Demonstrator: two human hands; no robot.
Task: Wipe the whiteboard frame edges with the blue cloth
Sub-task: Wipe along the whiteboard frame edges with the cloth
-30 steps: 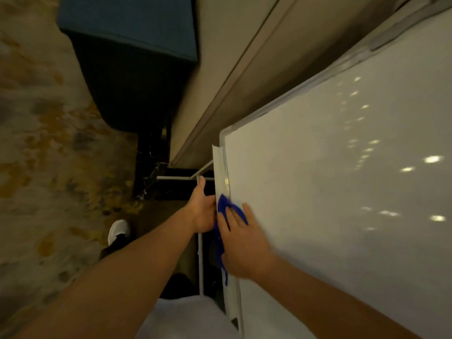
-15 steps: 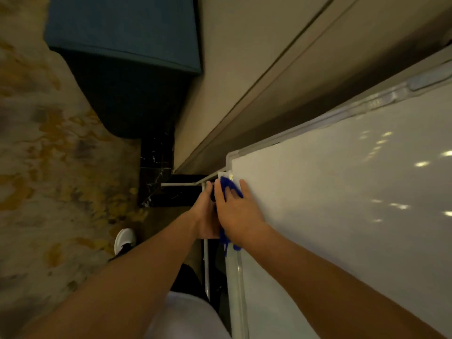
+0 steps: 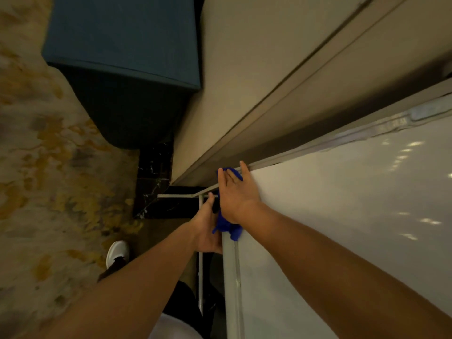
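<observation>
A large whiteboard (image 3: 342,216) fills the right side, its pale frame (image 3: 231,277) running along the left edge to the far corner. The right hand (image 3: 236,194), grip spread flat, presses the blue cloth (image 3: 226,225) onto that corner, with the next frame edge leading away rightward. The left hand (image 3: 208,226) rests against the frame just beside it, its grip hidden

No readable text, label, brand or number anywhere. Faint marking on frame (image 3: 391,124) top edge, too blurred to read.
</observation>
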